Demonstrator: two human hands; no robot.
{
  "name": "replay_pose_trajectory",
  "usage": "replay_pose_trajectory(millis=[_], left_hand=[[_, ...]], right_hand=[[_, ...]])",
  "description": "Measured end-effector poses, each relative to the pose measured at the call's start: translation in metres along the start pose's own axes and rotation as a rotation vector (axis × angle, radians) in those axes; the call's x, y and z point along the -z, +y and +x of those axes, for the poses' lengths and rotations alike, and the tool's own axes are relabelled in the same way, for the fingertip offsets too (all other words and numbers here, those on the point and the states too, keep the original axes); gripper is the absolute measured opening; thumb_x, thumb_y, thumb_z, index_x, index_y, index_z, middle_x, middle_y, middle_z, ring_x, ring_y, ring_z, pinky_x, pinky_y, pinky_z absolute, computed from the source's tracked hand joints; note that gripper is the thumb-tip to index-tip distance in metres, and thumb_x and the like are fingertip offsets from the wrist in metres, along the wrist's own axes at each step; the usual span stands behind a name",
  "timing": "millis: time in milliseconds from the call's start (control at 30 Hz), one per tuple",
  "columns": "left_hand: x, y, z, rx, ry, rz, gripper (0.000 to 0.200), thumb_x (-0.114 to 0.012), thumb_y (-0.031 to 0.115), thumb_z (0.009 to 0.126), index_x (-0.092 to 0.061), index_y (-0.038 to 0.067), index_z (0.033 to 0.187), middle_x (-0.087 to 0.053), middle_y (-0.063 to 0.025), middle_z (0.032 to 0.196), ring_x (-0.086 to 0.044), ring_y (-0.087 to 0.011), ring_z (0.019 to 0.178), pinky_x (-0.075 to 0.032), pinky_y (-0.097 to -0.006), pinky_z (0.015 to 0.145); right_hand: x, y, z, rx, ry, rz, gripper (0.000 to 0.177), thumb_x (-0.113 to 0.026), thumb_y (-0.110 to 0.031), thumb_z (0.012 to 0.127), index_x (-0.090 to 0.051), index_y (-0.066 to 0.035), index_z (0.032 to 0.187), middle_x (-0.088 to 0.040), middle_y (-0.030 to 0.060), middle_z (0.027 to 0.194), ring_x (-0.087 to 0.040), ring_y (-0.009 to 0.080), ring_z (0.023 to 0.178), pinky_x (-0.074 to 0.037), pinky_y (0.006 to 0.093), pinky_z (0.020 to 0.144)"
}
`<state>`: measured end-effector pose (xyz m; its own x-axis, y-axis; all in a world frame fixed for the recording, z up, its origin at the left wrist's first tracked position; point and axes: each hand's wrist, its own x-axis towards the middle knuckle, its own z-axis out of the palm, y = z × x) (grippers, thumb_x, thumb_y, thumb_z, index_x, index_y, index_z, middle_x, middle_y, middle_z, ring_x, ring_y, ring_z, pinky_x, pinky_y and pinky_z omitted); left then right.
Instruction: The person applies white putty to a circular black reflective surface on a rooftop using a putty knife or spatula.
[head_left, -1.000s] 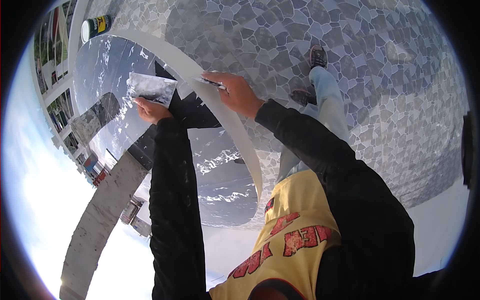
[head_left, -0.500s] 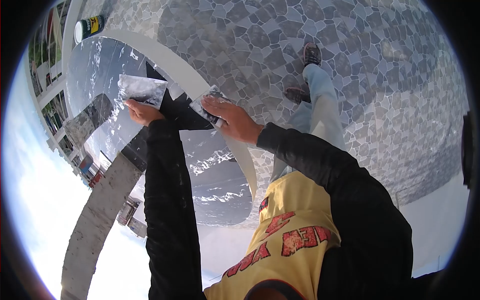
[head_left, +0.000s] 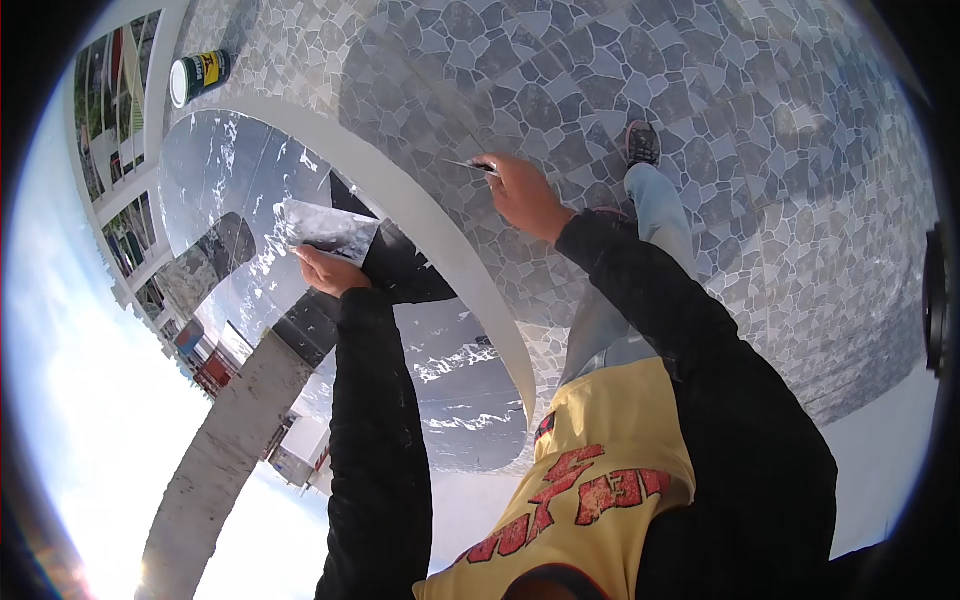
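My left hand [head_left: 330, 272] grips the near edge of a flat metal plate [head_left: 332, 230] coated with whitish-grey paste. The plate is above a dark, curved, glossy surface [head_left: 215, 160] streaked with white smears. My right hand [head_left: 528, 195] is closed around a thin-bladed scraper [head_left: 470, 164], seen nearly edge-on, its blade pointing left. That hand is raised in front of the patterned floor, apart from the plate and from the pale rim [head_left: 400, 185] of the curved surface.
A dark green tin with a yellow label [head_left: 200, 77] stands beyond the rim at upper left. Stone-patterned flooring [head_left: 780, 200] spreads to the right, under my shoe [head_left: 642, 143]. A rough, concrete-like curved band [head_left: 225, 440] runs down at lower left. Railings [head_left: 125, 170] line the left.
My right hand has lifted off the rim and moved up and right with its scraper, which has turned edge-on. The left hand and plate appear lower and farther right as the view shifts.
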<state>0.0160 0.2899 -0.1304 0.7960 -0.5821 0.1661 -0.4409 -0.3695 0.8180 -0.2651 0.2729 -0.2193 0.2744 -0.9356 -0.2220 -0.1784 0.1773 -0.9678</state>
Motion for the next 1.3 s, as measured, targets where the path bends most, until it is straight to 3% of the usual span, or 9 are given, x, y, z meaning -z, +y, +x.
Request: replay_pose_trajectory(millis=[100,167,367,567,700,900,1000,1067,1300], left_hand=[[0.003,-0.005,0.004,0.015,0.006,0.056,0.057,-0.041,0.040,0.103,-0.059,-0.013,0.114,-0.062,-0.0178,0.103,-0.056,-0.0229,0.093,-0.045,-0.0367,0.084],[0.002,-0.005,0.003,0.035,0.027,0.072,0.057,-0.041,0.041,0.103,-0.060,-0.012,0.113,-0.062,-0.0178,0.102,-0.055,-0.0222,0.092,-0.045,-0.0360,0.083],[-0.001,0.006,-0.001,0.008,0.003,0.098,0.056,-0.041,0.040,0.102,-0.060,-0.012,0.106,-0.061,-0.0124,0.093,-0.054,-0.0196,0.083,-0.046,-0.0331,0.074],[0.005,-0.003,0.003,0.034,-0.020,0.127,0.055,-0.040,0.040,0.103,-0.060,-0.011,0.104,-0.062,-0.0128,0.090,-0.054,-0.0187,0.080,-0.045,-0.0329,0.073],[0.004,-0.002,0.002,0.028,0.002,0.139,0.057,-0.041,0.042,0.102,-0.060,-0.011,0.103,-0.062,-0.0133,0.089,-0.054,-0.0190,0.078,-0.046,-0.0334,0.072],[-0.002,0.003,0.001,-0.022,0.021,0.131,0.056,-0.040,0.041,0.103,-0.061,-0.011,0.102,-0.062,-0.0132,0.088,-0.054,-0.0188,0.078,-0.046,-0.0335,0.071],[-0.001,0.003,0.002,-0.012,0.023,0.139,0.056,-0.039,0.040,0.103,-0.061,-0.012,0.101,-0.062,-0.0130,0.088,-0.054,-0.0187,0.077,-0.046,-0.0336,0.071],[-0.005,0.006,-0.001,-0.015,0.062,0.149,0.055,-0.039,0.039,0.104,-0.060,-0.011,0.097,-0.061,-0.0115,0.085,-0.051,-0.0180,0.075,-0.044,-0.0336,0.069],[0.000,-0.006,0.002,-0.060,-0.007,-0.049,0.053,-0.042,0.041,0.104,-0.059,-0.007,0.090,-0.054,-0.0056,0.079,-0.046,-0.0147,0.073,-0.041,-0.0314,0.066]], right_hand=[[-0.026,-0.002,0.105,0.044,-0.096,-0.071,0.032,-0.059,-0.005,0.081,-0.065,0.000,0.112,-0.068,0.0223,0.099,-0.066,0.0387,0.095,-0.053,0.0446,0.084],[-0.062,0.002,0.162,0.085,-0.005,-0.091,0.030,-0.063,-0.008,0.080,-0.066,0.000,0.109,-0.069,0.0222,0.094,-0.067,0.0396,0.092,-0.054,0.0453,0.083],[-0.100,-0.025,0.234,0.164,-0.261,-0.209,0.031,-0.067,-0.010,0.078,-0.066,0.000,0.107,-0.069,0.0232,0.094,-0.068,0.0392,0.090,-0.055,0.0439,0.083],[-0.104,-0.007,0.214,0.281,-0.335,-0.177,0.037,-0.065,-0.007,0.079,-0.066,-0.005,0.116,-0.070,0.0213,0.092,-0.068,0.0381,0.088,-0.055,0.0436,0.080],[-0.078,-0.012,0.173,0.203,-0.425,-0.184,0.040,-0.063,-0.005,0.080,-0.066,-0.009,0.120,-0.070,0.0210,0.092,-0.068,0.0372,0.088,-0.055,0.0428,0.080],[-0.058,-0.010,0.131,0.154,-0.426,-0.159,0.049,-0.062,0.003,0.078,-0.061,-0.008,0.125,-0.067,0.0139,0.077,-0.066,0.0315,0.072,-0.054,0.0382,0.073],[-0.058,0.001,0.115,0.201,-0.428,-0.149,0.049,-0.060,0.003,0.078,-0.061,-0.008,0.125,-0.068,0.0167,0.082,-0.066,0.0335,0.077,-0.054,0.0411,0.077],[-0.062,0.002,0.100,0.170,-0.412,-0.225,0.046,-0.066,-0.001,0.077,-0.064,-0.010,0.122,-0.070,0.0163,0.099,-0.066,0.0344,0.096,-0.053,0.0428,0.086],[-0.042,0.011,0.024,0.108,-0.418,-0.249,0.040,-0.064,-0.001,0.077,-0.067,-0.008,0.116,-0.068,0.0193,0.105,-0.064,0.0365,0.102,-0.052,0.0445,0.088]])
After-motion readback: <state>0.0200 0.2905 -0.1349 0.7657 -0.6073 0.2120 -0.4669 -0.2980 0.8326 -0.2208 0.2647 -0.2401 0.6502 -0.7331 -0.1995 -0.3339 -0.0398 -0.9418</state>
